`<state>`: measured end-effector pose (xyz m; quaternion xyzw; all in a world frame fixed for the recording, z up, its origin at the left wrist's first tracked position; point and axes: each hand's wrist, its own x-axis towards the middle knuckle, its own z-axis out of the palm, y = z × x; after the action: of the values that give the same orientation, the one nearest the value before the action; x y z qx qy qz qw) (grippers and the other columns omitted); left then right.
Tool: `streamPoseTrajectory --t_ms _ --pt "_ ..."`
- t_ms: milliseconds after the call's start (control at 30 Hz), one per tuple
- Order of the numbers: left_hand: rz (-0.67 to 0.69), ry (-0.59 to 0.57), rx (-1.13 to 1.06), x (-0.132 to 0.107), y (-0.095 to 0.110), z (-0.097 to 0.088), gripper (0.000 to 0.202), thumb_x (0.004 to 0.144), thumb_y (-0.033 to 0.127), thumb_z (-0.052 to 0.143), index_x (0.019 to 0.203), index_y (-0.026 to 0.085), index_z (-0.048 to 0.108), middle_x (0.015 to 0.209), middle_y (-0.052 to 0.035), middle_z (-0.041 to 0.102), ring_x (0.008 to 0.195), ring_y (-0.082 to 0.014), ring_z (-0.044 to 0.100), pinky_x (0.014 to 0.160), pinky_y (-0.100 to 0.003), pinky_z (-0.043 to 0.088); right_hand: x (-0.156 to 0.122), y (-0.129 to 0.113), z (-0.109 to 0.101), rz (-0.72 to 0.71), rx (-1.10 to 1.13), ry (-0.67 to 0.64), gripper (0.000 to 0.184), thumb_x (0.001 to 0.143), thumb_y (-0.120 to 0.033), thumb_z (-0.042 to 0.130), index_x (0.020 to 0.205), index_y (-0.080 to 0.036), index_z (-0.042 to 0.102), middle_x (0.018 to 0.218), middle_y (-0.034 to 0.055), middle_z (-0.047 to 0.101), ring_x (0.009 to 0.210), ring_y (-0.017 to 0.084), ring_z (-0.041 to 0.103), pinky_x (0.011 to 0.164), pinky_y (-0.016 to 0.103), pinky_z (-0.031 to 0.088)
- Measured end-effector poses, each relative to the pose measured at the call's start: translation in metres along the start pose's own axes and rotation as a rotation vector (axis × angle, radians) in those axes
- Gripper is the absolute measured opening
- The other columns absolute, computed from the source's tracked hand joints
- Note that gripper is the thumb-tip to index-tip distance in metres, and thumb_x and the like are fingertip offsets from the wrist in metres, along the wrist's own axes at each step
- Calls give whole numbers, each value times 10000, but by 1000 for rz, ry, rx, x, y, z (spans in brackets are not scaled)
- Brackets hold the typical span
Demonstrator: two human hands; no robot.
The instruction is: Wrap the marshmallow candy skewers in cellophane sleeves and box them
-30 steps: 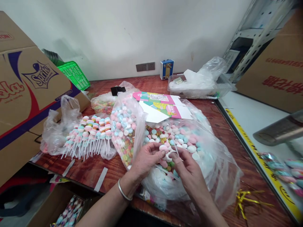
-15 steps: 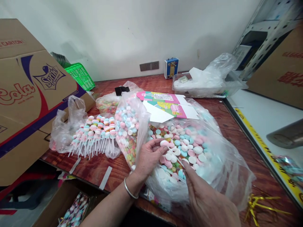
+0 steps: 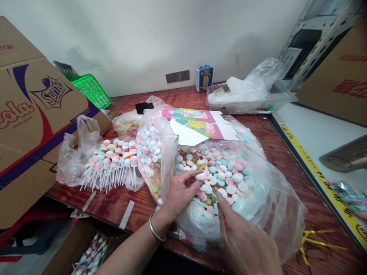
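Pinching a pink-and-white candy (image 3: pixel 201 176) in the left hand (image 3: pixel 181 190), thumb and forefinger clamped on its edge, just above the loose candies (image 3: pixel 228 173) in the open plastic bag (image 3: pixel 279 215). Reaching in with the right hand (image 3: pixel 243 233), around five o'clock from the candy; cannot tell whether closed on anything, with most fingers hidden behind the thumb and palm. Could chip the candy or flip it free by squeezing too hard on so narrow a rim. Could lose it among look-alikes below with too slack a pinch. Could snag the bag with the right hand, spilling pieces onto the counter (image 3: pixel 142 210) and unsettling the printed card (image 3: pixel 200 123) lying at twelve o'clock. Could also scatter the candy sticks (image 3: pixel 111 160), toward ten o'clock from the left hand, by sweeping that forearm too wide.
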<state>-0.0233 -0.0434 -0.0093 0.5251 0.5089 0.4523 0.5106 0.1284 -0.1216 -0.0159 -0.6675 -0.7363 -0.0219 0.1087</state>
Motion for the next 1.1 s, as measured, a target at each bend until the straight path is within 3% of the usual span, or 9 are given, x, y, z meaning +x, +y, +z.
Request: streamPoseTrajectory --t_ms 167,300,367,467,533,600,733,867,1100 --pt "-22 -51 -3 -10 -3 3 331 823 346 647 1111 188 693 885 -53 722 636 -142 662 597 -250 528 4 -8 4 28 34 -70 416 893 -217 458 1281 -314 572 525 8 687 378 211 627 358 239 238" --pt "153 -63 228 -24 -8 6 263 836 234 609 1076 194 710 973 -70 717 821 -170 664 734 -267 538 14 -15 8 63 67 -195 257 919 -212 456 1095 -274 631 626 8 714 491 209 681 399 242 232" --pt "222 -90 323 -26 -9 4 320 845 196 586 1152 204 673 996 -63 711 852 -166 657 768 -267 535 22 -15 9 92 73 -229 190 936 -227 447 969 -254 632 660 4 710 528 202 690 413 242 225" --pt "292 -54 486 -16 -5 -3 391 898 199 525 1287 210 568 1002 -61 697 860 -164 642 800 -291 521 35 -7 6 112 7 -196 170 942 -228 447 970 -251 613 817 14 713 552 186 685 414 248 197" --pt "378 -4 699 0 -1 -8 306 927 201 484 1204 205 616 973 -65 677 900 -184 607 818 -322 494 44 0 2 124 -81 -178 161 933 -210 457 966 -236 612 887 33 696 564 180 680 413 256 174" --pt "459 1 946 17 0 -10 213 931 209 485 1007 206 684 914 -61 652 900 -202 557 806 -346 459 52 6 -3 128 -135 -213 150 923 -186 463 933 -210 610 880 44 680 579 175 677 418 260 167" --pt "500 -27 1268 42 -5 -1 169 912 237 522 820 208 661 846 -50 598 852 -214 488 739 -361 401 67 10 -11 112 -130 -298 187 921 -133 426 905 -188 604 842 44 662 638 177 684 452 253 206" --pt "535 -35 1339 48 -10 6 115 897 226 539 819 198 618 920 -53 579 918 -230 470 739 -365 382 74 12 -14 87 -90 -326 180 925 -153 436 919 -205 608 813 39 652 669 195 688 471 260 224" --pt "522 -5 1287 49 -17 0 101 897 239 560 819 199 610 944 -43 599 955 -222 477 806 -376 387 69 16 -15 50 -76 -348 147 905 -144 476 906 -227 597 827 24 654 659 200 691 472 264 192"
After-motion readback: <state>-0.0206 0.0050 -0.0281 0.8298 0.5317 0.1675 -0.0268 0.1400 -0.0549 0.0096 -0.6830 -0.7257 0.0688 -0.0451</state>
